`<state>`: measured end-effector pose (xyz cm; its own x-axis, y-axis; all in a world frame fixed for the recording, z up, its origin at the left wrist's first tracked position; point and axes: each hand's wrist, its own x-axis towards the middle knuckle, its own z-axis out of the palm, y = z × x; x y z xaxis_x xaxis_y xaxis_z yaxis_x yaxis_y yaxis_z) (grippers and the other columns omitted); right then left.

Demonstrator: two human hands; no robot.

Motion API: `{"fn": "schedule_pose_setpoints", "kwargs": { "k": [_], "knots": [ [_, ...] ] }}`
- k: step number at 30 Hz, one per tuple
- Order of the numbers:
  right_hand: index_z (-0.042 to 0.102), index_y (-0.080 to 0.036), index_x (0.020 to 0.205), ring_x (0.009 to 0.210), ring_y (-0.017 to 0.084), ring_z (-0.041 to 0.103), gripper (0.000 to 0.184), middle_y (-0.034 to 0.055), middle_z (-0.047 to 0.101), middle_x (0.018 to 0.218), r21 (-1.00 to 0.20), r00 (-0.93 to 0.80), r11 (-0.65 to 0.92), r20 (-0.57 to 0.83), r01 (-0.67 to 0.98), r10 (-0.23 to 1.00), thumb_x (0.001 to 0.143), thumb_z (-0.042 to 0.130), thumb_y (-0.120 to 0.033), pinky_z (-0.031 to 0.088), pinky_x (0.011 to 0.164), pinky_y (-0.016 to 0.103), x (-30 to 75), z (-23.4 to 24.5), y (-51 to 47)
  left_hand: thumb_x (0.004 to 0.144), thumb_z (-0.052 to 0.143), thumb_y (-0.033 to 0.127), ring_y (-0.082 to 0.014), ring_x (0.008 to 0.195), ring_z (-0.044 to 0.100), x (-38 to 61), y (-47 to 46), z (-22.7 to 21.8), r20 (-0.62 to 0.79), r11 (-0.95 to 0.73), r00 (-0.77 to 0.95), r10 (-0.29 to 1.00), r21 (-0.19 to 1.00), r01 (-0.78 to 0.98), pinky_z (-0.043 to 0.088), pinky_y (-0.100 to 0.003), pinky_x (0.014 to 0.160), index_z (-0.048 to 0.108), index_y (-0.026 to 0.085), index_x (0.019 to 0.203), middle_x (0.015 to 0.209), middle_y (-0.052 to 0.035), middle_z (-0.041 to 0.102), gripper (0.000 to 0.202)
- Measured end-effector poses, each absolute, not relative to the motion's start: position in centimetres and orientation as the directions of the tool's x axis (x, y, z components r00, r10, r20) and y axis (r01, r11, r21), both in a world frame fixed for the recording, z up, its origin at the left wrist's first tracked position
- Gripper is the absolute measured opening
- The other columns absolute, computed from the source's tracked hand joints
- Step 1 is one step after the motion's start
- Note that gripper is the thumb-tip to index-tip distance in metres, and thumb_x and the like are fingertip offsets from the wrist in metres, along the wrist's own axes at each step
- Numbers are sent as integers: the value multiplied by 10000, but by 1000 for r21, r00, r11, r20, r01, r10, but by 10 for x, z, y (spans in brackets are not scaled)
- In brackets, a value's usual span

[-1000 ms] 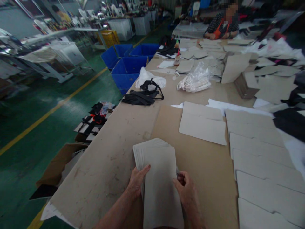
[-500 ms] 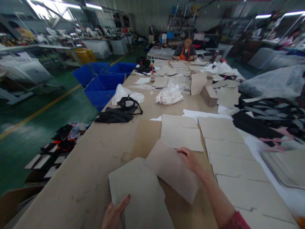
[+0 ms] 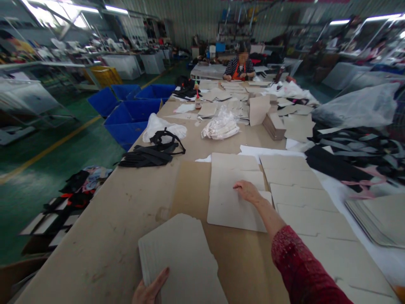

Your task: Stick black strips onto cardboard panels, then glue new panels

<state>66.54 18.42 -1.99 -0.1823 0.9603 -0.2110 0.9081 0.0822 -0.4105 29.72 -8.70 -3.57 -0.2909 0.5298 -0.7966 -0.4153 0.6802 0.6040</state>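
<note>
At the bottom, my left hand (image 3: 151,287) grips a stack of grey cardboard sheets (image 3: 183,253), its thumb lying across the top sheet. My right hand (image 3: 248,192), in a red sleeve, reaches forward with its fingers pinched at a cardboard sheet (image 3: 232,213). This sheet lies flat, overlapping others in a column on the brown board. The fingertips' exact contact with its edge is hard to make out. To the right runs a second column of overlapping cardboard sheets (image 3: 311,215) with stepped edges.
Black straps (image 3: 147,154) and a clear plastic bag (image 3: 221,124) lie farther up the table. A cardboard stack (image 3: 274,126) stands behind. Blue bins (image 3: 129,122) flank the left edge. More sheets (image 3: 379,219) lie at right. A person in an orange apron (image 3: 238,71) sits at the far end.
My right hand has moved forward and slightly left, and the sheet it carried tilted now lies flat over the column. My left hand still holds the stack.
</note>
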Motion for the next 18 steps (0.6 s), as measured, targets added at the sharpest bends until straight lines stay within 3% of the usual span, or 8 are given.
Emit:
{"fn": "schedule_pose_setpoints", "kwargs": {
  "k": [6,9,11,15,18],
  "knots": [
    [648,-131,1142,1181,269,511,294,165,607,1201,-436,-173,103,-124,894,977,922,468,-206,374,1006,395,636,-2,137,616,863,385,-310,804,727,310,-87,-21,-751,608,-216,624,640,-469,601,-427,758,661,113,1056,919,-145,754,555],
    [680,-190,1045,981,194,614,258,83,678,1025,-527,-328,188,-185,829,926,943,467,-293,446,888,291,604,-7,69,615,868,366,-272,728,722,311,-88,-23,-746,590,-221,628,642,-490,603,-398,713,661,111,1065,894,-132,753,557],
    [693,-211,1002,851,193,644,268,66,693,941,-562,-387,196,-243,804,889,929,493,-374,483,770,282,585,-17,15,607,873,362,-266,718,720,312,-90,-25,-742,578,-225,632,644,-501,602,-389,704,666,99,1049,892,-139,752,554],
    [629,-184,1210,1051,282,621,398,149,649,1150,-600,-241,32,-271,799,932,918,474,-404,473,908,381,559,-36,-66,589,883,360,-255,713,720,313,-91,-26,-723,551,-228,653,659,-512,599,-381,714,672,102,1040,894,-130,753,561],
    [594,-240,1258,1121,299,586,396,138,596,1230,-617,-127,-48,-236,785,964,913,448,-370,478,934,408,548,-34,-91,581,887,360,-245,722,720,314,-91,-24,-706,531,-244,665,676,-511,594,-365,732,674,104,1039,865,-114,754,567]
  ]
}}
